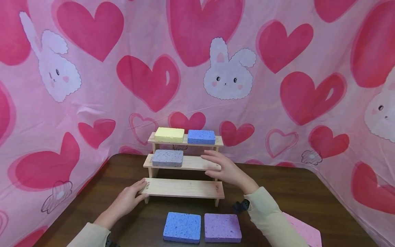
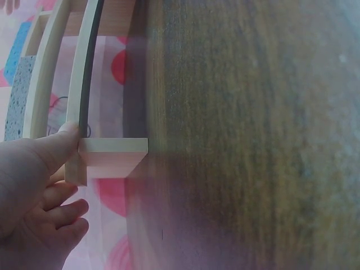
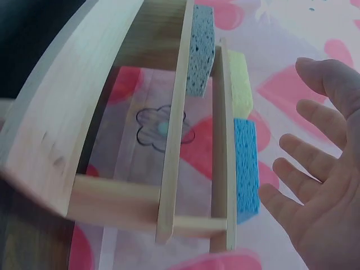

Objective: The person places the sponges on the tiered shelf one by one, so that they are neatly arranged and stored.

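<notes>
A three-step wooden rack (image 1: 185,188) stands on the dark table. Its top step holds a yellow sponge (image 1: 169,134) and a blue sponge (image 1: 201,137); a grey sponge (image 1: 167,158) lies on the left of the middle step. My left hand (image 1: 124,200) grips the left end of the bottom step, thumb on its front edge in the left wrist view (image 2: 34,185). My right hand (image 1: 226,169) is held by the right end of the middle step, fingers spread and holding nothing; the right wrist view shows the hand (image 3: 320,169) apart from the blue sponge (image 3: 246,169).
On the table (image 1: 271,206) in front of the rack lie a second blue sponge (image 1: 182,227) and a purple sponge (image 1: 222,227), side by side. A pink sponge (image 1: 305,230) is partly behind my right sleeve. A pink heart-and-rabbit cloth (image 1: 191,85) hangs behind the table.
</notes>
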`<action>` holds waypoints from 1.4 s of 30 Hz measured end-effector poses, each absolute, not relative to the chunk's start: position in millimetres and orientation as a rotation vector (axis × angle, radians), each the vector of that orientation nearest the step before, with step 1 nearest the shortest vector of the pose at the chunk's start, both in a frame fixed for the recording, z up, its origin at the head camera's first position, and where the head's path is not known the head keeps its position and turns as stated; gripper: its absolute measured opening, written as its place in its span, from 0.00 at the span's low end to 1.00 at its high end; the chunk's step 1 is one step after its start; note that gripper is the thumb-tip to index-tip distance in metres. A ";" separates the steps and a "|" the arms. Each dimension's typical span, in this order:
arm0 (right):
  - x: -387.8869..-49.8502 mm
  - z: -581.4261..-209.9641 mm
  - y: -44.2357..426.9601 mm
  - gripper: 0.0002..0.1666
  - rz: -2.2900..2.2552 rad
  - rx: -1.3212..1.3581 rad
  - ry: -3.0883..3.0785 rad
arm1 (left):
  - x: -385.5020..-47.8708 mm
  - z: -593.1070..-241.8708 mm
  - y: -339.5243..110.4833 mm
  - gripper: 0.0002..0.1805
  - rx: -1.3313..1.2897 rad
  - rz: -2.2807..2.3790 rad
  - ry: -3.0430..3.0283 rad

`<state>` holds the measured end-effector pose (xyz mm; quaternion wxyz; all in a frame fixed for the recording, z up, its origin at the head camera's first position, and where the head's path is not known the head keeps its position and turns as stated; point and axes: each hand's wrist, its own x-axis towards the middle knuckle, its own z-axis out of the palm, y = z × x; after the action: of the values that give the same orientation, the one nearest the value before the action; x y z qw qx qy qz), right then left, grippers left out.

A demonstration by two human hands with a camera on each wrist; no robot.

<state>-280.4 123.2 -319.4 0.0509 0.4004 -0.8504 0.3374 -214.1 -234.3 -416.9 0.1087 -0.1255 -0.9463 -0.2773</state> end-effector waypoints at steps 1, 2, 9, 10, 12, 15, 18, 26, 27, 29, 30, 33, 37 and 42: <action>-279.8 -320.3 126.6 0.34 1.037 1.215 -2.583 | -213.9 -416.9 -234.3 0.29 -0.369 -0.815 -2.785; -279.3 -321.2 129.8 0.34 1.039 1.209 -2.579 | -213.7 -416.8 -234.4 0.30 -0.366 -0.815 -2.788; -274.6 -323.4 150.2 0.34 0.960 1.158 -2.542 | -212.9 -416.7 -233.8 0.29 -0.374 -0.805 -2.782; -273.7 -323.5 153.3 0.34 0.959 1.150 -2.537 | -212.8 -416.9 -233.8 0.29 -0.375 -0.804 -2.781; -272.3 -324.1 159.8 0.34 0.958 1.141 -2.524 | -212.7 -417.3 -233.9 0.29 -0.377 -0.804 -2.779; -271.1 -325.4 169.4 0.35 0.945 1.151 -2.499 | -212.4 -417.3 -233.9 0.29 -0.380 -0.800 -2.773; -269.8 -327.7 178.3 0.36 0.940 1.178 -2.473 | -212.5 -417.3 -234.1 0.28 -0.383 -0.793 -2.767; -263.5 -333.7 200.2 0.35 0.929 1.114 -2.500 | -213.0 -417.1 -234.8 0.29 -0.373 -0.798 -2.783; -262.5 -334.3 202.6 0.35 0.919 1.097 -2.511 | -213.3 -417.4 -234.9 0.29 -0.370 -0.798 -2.785; -260.8 -335.2 207.3 0.35 0.907 1.081 -2.516 | -213.8 -417.7 -234.9 0.30 -0.369 -0.798 -2.787; -260.0 -335.7 209.7 0.35 0.906 1.073 -2.518 | -214.0 -417.8 -234.9 0.30 -0.368 -0.800 -2.788; -257.7 -337.4 217.1 0.34 0.896 1.056 -2.513 | -214.4 -418.2 -234.8 0.30 -0.368 -0.795 -2.787; -254.4 -340.5 227.3 0.33 0.887 1.044 -2.493 | -214.3 -417.8 -234.6 0.30 -0.372 -0.785 -2.784; -250.0 -347.0 240.3 0.31 0.857 1.017 -2.477 | -213.3 -416.8 -233.8 0.30 -0.360 -0.791 -2.794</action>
<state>-250.0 240.3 -347.0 0.1645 0.3567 -0.8690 0.3008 -213.3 -233.8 -416.8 0.1076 -0.1222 -0.9494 -0.2687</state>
